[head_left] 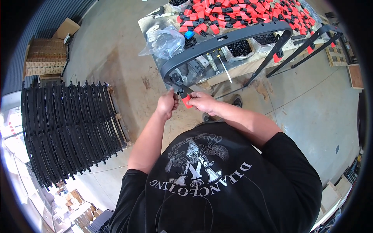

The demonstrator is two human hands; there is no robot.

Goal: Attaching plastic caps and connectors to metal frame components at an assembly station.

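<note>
A dark curved metal frame (225, 38) stands across the near side of the workbench, one end reaching down toward me. At that end sits a red-and-black plastic piece (186, 100), which my right hand (203, 103) pinches between thumb and fingers. My left hand (167, 105) is just to the left, its fingers curled closed beside the frame's end. Whatever those fingers hold, if anything, is hidden. Behind the frame lie a yellow-handled screwdriver (223, 66) and a clear plastic bag (165, 42).
A heap of red-and-black plastic pieces (248, 13) covers the bench's far side. Bags of small black parts (239, 48) sit nearer. A second dark frame (301, 48) stands at the right. Stacked black frames (72, 128) and flat cardboard (46, 58) are at the left.
</note>
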